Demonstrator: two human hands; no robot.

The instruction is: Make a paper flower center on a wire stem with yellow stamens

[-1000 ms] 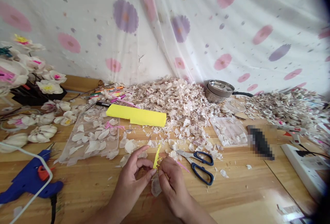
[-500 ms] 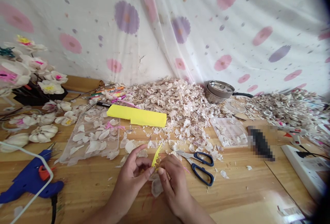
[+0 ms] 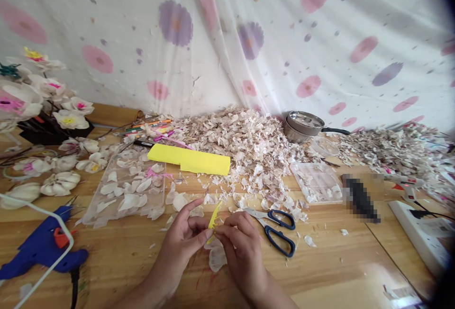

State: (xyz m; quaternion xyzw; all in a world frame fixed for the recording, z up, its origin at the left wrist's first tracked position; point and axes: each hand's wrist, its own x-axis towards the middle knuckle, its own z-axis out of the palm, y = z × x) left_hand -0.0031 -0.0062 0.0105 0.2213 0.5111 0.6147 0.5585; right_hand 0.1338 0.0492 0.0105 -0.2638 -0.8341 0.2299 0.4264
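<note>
Between thumb and fingers, my left hand (image 3: 188,233) pinches a narrow yellow fringed paper strip (image 3: 214,215), its tip pointing up and away. My right hand (image 3: 240,240) is closed in a pinch at the strip's right side, its fingertips on the fringe. Below the fingers a pale, translucent petal-like skin (image 3: 216,258) lies on the table. Scissors (image 3: 273,226) with dark blue handles rest just right of my right hand. A folded sheet of yellow crepe paper (image 3: 188,158) lies beyond my hands.
A large heap of dry garlic skins (image 3: 234,138) fills the back. At left are a blue glue gun (image 3: 42,247), garlic bulbs (image 3: 60,183) and a clear tray (image 3: 124,190) of skins. A white power strip (image 3: 421,238) and metal pan (image 3: 304,123) stand at right.
My right hand's fingers have shifted up slightly along the yellow strip, and its thumb has turned toward the fringe. My left hand keeps its hold in nearly the same place.
</note>
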